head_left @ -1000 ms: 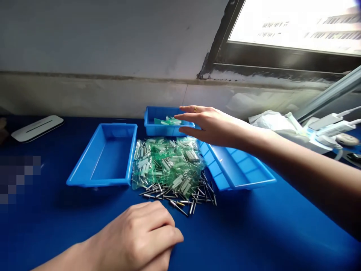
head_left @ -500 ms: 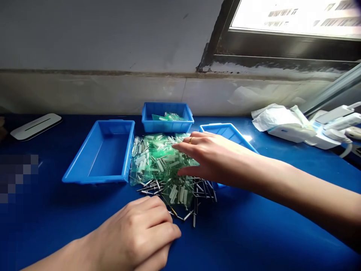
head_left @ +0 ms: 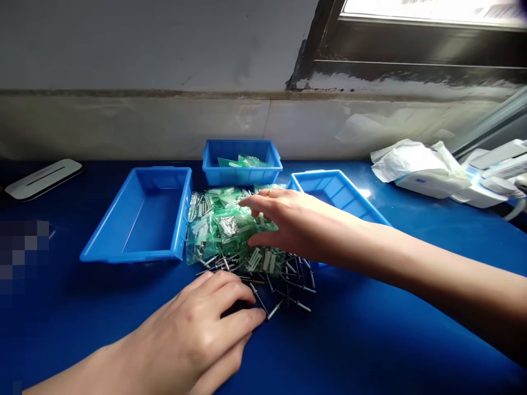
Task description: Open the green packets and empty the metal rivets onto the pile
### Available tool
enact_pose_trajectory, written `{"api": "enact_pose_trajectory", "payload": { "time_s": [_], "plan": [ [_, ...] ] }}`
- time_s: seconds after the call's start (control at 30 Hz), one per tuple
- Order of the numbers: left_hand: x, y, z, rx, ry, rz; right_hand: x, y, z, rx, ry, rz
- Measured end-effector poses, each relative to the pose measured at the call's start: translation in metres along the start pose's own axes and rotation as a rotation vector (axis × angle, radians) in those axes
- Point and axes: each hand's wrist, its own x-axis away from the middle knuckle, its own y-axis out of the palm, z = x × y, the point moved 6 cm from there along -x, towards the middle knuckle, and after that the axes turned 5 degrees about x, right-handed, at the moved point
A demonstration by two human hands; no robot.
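Observation:
A pile of green-tinted clear bags (head_left: 201,230) with white plugs and metal parts inside lies on the blue table, loose metal rivets (head_left: 298,277) along its near side. Over the right part of the pile is my right hand (head_left: 284,216), thumb and fingers apart, a ring on one finger; nothing shows between them. In front of the pile, my left hand (head_left: 209,323) rests low, fingers bent and fingertips beside a loose rivet; whether it holds anything is hidden.
An empty blue bin (head_left: 154,219) stands left of the pile, a smaller blue bin (head_left: 242,175) with green bags behind it, and another blue bin (head_left: 349,200) to the right. A white device (head_left: 45,180) lies far left; white wrapping (head_left: 407,162) lies right.
The view has tilted down slightly. My right hand has shifted a little left over the bags, and a silvery bag now shows beside it. The loose rivets near my left hand lie differently.

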Motion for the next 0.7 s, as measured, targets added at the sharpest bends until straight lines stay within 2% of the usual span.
{"api": "enact_pose_trajectory", "payload": {
  "time_s": [0.23, 0.47, 0.6, 0.7],
  "plan": [
    [0.001, -0.002, 0.0, 0.002, 0.002, 0.014, 0.0, -0.003, -0.002, 0.01, 0.057, 0.028],
    [0.002, -0.001, 0.0, 0.005, 0.019, 0.014, 0.0, 0.003, 0.001, -0.011, 0.048, 0.059],
    [0.003, -0.002, 0.0, 0.007, 0.015, 0.004, 0.002, -0.015, 0.002, -0.088, 0.042, 0.102],
    [0.003, -0.003, 0.001, 0.024, 0.033, 0.02, 0.014, -0.04, -0.002, -0.211, 0.028, 0.249]
  ]
}}
